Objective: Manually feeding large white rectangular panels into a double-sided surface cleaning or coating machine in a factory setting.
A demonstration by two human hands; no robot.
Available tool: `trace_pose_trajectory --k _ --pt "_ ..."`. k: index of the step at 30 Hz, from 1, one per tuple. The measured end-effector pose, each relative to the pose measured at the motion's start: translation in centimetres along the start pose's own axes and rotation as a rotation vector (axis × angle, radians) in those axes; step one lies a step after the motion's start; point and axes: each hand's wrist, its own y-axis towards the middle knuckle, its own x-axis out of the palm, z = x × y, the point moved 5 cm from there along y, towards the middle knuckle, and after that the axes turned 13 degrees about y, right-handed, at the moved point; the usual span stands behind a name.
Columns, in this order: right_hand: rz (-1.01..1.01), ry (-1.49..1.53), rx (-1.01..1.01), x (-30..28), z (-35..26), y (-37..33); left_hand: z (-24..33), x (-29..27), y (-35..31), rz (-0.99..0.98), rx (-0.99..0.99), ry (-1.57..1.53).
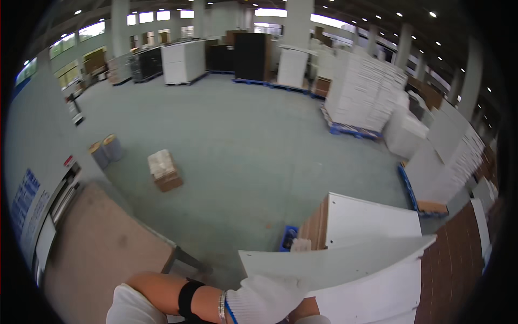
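My left hand (267,296), in a white knit glove, reaches across from the lower left to the near edge of a white board (345,265). It looks closed on that edge, though its fingers are blurred. The board is long and thin, slightly bowed, and tilted over a stack of white panels (372,216). Of my right arm, only a bit of bare forearm and a pale sleeve end show at the bottom edge. My right hand is hidden behind the left glove. A small whitish thing (300,244) shows past the board's far edge; I cannot make out what it is.
A brown-topped worktable (108,248) stands at left beside a pale machine (40,162). Brown panels (450,264) lie at right. A blue crate (288,237) and a carton (168,181) sit on the floor. Pallets of white panels (364,89) stand further off.
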Motion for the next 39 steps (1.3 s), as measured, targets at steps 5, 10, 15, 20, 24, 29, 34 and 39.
trace_pose_trajectory --k 5,10,15,20,24,29,34,39 --pt "-0.066 0.379 0.063 2.3 1.0 -1.6 -3.3 1.6 -4.2 0.207 -0.060 -0.138" --pt "-0.158 1.134 0.199 5.2 -0.8 -3.7 -7.1 6.2 -11.0 0.119 -0.332 -0.282" --pt "-0.497 1.693 0.083 7.6 -7.7 -3.9 -8.5 9.3 -19.3 0.226 -0.428 -0.380" --pt "-0.493 1.395 0.244 13.2 -17.8 -5.1 -9.0 11.9 -30.2 0.337 -0.671 -0.558" --pt "-0.301 1.094 0.211 17.9 -26.5 -9.4 -7.0 14.5 -38.5 0.511 -0.912 -0.720" --pt "-0.498 0.991 0.161 25.2 -35.8 -18.7 -2.1 19.6 -48.2 0.625 -1.305 -0.784" --pt "-0.710 0.897 0.170 33.6 -36.9 -24.7 3.1 23.0 -55.4 0.829 -1.612 -0.891" --pt "-0.890 0.700 0.284 40.8 -36.7 -33.4 8.7 27.6 -61.1 1.017 -1.962 -1.061"
